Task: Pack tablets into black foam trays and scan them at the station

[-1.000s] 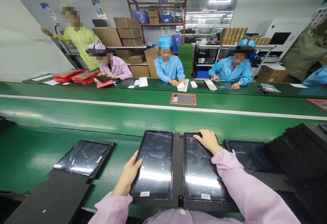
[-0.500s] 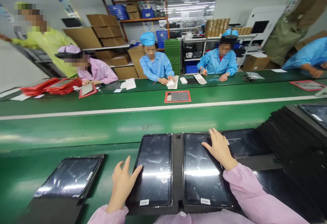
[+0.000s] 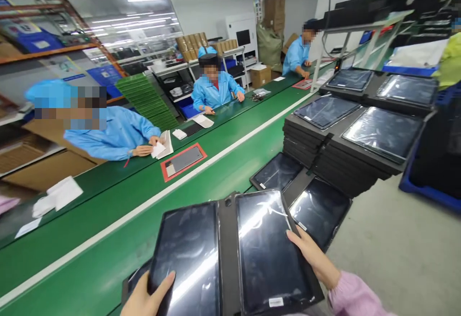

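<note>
A black foam tray (image 3: 228,253) bearing two dark tablet screens is in front of me, tilted. Its left screen (image 3: 192,253) and right screen (image 3: 266,244) both wear shiny film, and the right one has a small white label near its bottom. My left hand (image 3: 146,297) grips the tray's left edge, thumb lying over the left screen and the other fingers hidden. On the opposite edge, my right hand (image 3: 313,256) holds the tray, its thumb by the right screen. Beneath the tray's left side, part of another dark tray or screen (image 3: 135,277) shows.
Beside the green conveyor (image 3: 86,263), a tall stack of black foam trays (image 3: 304,145) bears more screens. Another two-screen tray (image 3: 297,184) lies before it. Co-workers in blue sit across the belt, near a red-edged piece (image 3: 183,162). A blue crate (image 3: 428,196) stands right.
My view has swung right. Both hands, earlier spread over the screens, now grip the tray's sides, and the tray appears raised and tilted.
</note>
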{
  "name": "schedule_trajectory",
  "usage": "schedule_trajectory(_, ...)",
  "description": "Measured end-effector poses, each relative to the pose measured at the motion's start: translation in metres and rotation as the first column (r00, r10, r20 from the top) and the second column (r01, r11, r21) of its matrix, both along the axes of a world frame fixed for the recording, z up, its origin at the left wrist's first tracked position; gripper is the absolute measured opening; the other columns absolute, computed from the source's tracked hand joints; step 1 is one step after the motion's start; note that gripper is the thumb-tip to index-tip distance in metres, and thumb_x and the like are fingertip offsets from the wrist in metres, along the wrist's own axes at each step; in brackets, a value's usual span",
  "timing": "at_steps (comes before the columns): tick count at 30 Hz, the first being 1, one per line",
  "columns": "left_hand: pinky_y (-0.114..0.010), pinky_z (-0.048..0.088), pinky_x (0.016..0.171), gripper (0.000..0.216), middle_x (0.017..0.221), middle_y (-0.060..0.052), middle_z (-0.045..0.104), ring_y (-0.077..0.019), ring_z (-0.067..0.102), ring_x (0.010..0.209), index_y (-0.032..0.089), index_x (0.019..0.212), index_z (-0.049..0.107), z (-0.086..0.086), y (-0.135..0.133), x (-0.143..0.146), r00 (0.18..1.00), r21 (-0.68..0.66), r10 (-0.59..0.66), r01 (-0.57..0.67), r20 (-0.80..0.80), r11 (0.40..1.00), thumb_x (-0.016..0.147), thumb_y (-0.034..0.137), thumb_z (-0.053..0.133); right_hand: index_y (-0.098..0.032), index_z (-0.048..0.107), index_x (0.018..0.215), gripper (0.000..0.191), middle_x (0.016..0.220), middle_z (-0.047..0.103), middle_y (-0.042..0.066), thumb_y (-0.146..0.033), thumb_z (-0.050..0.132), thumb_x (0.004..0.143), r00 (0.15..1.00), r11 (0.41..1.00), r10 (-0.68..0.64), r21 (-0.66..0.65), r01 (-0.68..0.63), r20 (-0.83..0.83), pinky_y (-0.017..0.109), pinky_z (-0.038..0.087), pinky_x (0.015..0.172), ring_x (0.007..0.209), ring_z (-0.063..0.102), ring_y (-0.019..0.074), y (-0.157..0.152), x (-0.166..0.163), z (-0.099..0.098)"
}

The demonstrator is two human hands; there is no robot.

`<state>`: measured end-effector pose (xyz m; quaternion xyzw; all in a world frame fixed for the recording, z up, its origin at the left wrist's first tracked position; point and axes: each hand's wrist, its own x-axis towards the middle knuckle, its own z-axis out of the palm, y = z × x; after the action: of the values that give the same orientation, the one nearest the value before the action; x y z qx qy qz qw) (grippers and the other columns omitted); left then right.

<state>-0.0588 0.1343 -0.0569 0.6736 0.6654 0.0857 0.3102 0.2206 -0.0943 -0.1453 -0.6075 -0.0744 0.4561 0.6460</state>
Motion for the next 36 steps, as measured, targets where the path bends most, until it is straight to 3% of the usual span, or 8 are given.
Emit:
schedule_trajectory(5,-0.040,0.047,0.084,0.054,0.104,-0.017,0.069,-0.0363,0.064,0.096,0.016,0.096,0.057,0.033,0.033,0.153,0.905,0.081,-0.425,0.424,-0.012,0.902,0.060,0.056,0.058,-0.018,0.060,0.096,0.060,0.091,0.071,0.007,-0.060,0.072,0.055,0.887,0.891,-0.447,-0.140,0.431,-0.115,0.038,0.055,0.079,0.092,0.066,0.0297,-0.045,0.011,-0.005)
schedule_trajectory(11,-0.031,0.046,0.082,0.056,0.118,-0.018,0.064,-0.0304,0.062,0.105,0.010,0.114,0.055,0.005,0.052,0.327,0.593,0.040,-0.773,0.798,-0.226,0.601,0.080,0.054,0.052,-0.014,0.053,0.111,0.076,0.124,0.060,0.015,-0.066,0.059,0.056,0.676,0.645,-0.733,-0.236,0.727,0.079,0.036,0.056,0.083,0.113,0.057,0.0322,-0.046,0.032,-0.024)
schedule_trajectory(19,-0.039,0.042,0.095,0.059,0.135,-0.018,0.053,-0.0317,0.054,0.119,0.013,0.132,0.044,-0.071,0.039,0.398,0.496,-0.060,-0.847,0.855,-0.192,0.515,0.084,0.046,0.053,-0.008,0.052,0.110,0.090,0.117,0.060,0.021,-0.078,0.041,0.054,0.625,0.496,-0.656,-0.383,0.780,0.423,0.046,0.047,0.093,0.113,0.054,0.0370,-0.040,0.054,-0.081)
schedule_trajectory(24,-0.055,0.022,0.109,0.070,0.150,-0.022,0.029,-0.0355,0.023,0.140,0.010,0.141,0.031,-0.068,0.030,0.384,0.507,-0.043,-0.841,0.851,-0.187,0.523,0.084,0.042,0.054,-0.008,0.047,0.113,0.085,0.126,0.051,0.026,-0.073,0.041,0.058,0.678,0.586,-0.543,-0.355,0.728,0.495,0.052,0.038,0.101,0.120,0.047,0.0398,-0.049,0.064,-0.089)
schedule_trajectory(28,-0.044,0.024,0.111,0.073,0.152,-0.016,0.026,-0.0297,0.016,0.142,0.015,0.143,0.032,-0.039,0.039,0.321,0.540,-0.033,-0.833,0.836,-0.121,0.547,0.080,0.040,0.059,0.009,0.034,0.126,0.112,0.128,0.041,0.039,-0.076,0.043,0.053,0.737,0.589,-0.411,-0.461,0.664,0.537,0.060,0.036,0.098,0.120,0.042,0.0498,-0.055,0.076,-0.074)
schedule_trajectory(31,-0.036,0.018,0.114,0.070,0.153,-0.010,0.027,-0.0240,0.014,0.143,0.017,0.142,0.036,-0.017,0.061,0.223,0.650,0.055,-0.756,0.760,-0.075,0.648,0.079,0.039,0.057,0.019,0.022,0.131,0.122,0.135,0.024,0.048,-0.074,0.048,0.056,0.592,0.563,-0.201,-0.403,0.722,0.780,0.071,0.026,0.097,0.129,0.022,0.0577,-0.050,0.087,-0.052)
schedule_trajectory(33,-0.037,0.019,0.115,0.064,0.149,-0.012,0.036,-0.0254,0.023,0.141,0.012,0.137,0.043,-0.010,0.069,0.136,0.813,0.162,-0.581,0.578,-0.034,0.799,0.079,0.039,0.053,0.016,0.023,0.134,0.114,0.137,0.024,0.045,-0.069,0.047,0.063,0.456,0.666,-0.087,-0.289,0.688,0.886,0.071,0.025,0.098,0.131,0.020,0.0558,-0.034,0.090,-0.035)
schedule_trajectory(36,-0.040,0.027,0.111,0.059,0.137,-0.016,0.051,-0.0286,0.042,0.131,0.010,0.128,0.052,-0.022,0.055,0.003,0.993,0.205,-0.111,0.100,0.044,0.974,0.076,0.039,0.051,0.002,0.045,0.129,0.084,0.125,0.050,0.032,-0.060,0.042,0.072,0.417,0.871,0.048,-0.242,0.427,0.908,0.064,0.036,0.095,0.119,0.046,0.0467,0.012,0.080,-0.011)
